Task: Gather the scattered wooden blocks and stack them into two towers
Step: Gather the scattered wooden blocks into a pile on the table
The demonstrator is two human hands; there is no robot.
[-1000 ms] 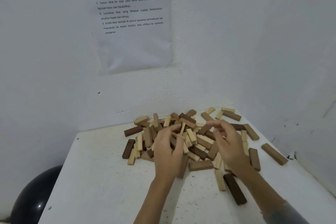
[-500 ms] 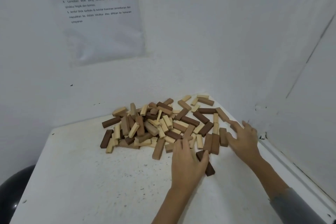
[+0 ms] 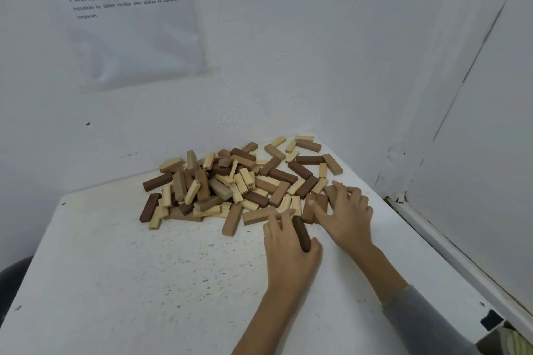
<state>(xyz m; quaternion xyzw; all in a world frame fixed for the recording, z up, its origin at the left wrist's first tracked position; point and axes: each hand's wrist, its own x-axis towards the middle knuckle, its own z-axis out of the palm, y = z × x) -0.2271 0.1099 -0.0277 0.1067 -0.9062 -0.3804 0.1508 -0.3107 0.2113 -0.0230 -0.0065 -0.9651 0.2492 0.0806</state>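
A loose pile of wooden blocks (image 3: pixel 230 181), pale, mid-brown and dark brown, lies scattered at the far side of the white table (image 3: pixel 144 282). My left hand (image 3: pixel 288 253) rests at the pile's near right edge with its fingers closed around a dark brown block (image 3: pixel 301 232). Just to its right, my right hand (image 3: pixel 346 216) lies flat with fingers spread on a few brown blocks (image 3: pixel 314 204) at the pile's right edge. Both hands cover some of the blocks beneath them.
White walls stand close behind and to the right of the table. A printed paper sheet (image 3: pixel 124 17) hangs on the back wall. A dark round object (image 3: pixel 11 277) sits below the table's left edge. The table's right edge (image 3: pixel 450 262) runs near the right wall.
Both hands left the pile's middle and went to its near right edge. The left hand closed on a dark brown block. The right hand slid inward, pushing stray blocks toward the pile.
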